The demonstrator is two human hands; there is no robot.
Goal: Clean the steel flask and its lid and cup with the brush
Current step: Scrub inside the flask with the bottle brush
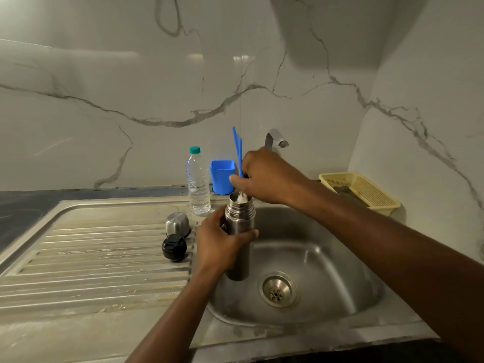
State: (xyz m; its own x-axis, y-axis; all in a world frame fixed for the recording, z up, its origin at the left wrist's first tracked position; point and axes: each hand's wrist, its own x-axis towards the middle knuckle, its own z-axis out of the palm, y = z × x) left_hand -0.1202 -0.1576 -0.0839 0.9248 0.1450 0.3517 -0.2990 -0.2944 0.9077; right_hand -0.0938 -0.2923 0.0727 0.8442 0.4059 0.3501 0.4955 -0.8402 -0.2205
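The steel flask (239,247) stands upright over the left side of the sink basin (314,258), its mouth uncovered. My left hand (218,242) grips its body around the middle. My right hand (264,176) holds the blue-handled brush (237,150) just above the flask's mouth. The white bristles reach down into the neck, and the handle points up. The steel cup (178,223) sits upside down on the drainboard (91,258). The black lid (174,248) lies just in front of the cup.
A clear plastic water bottle (197,182) and a blue plastic holder (222,176) stand behind the sink. The tap (275,140) curves over the basin behind my right hand. A yellow mesh basket (361,191) sits at the back right. Marble wall behind.
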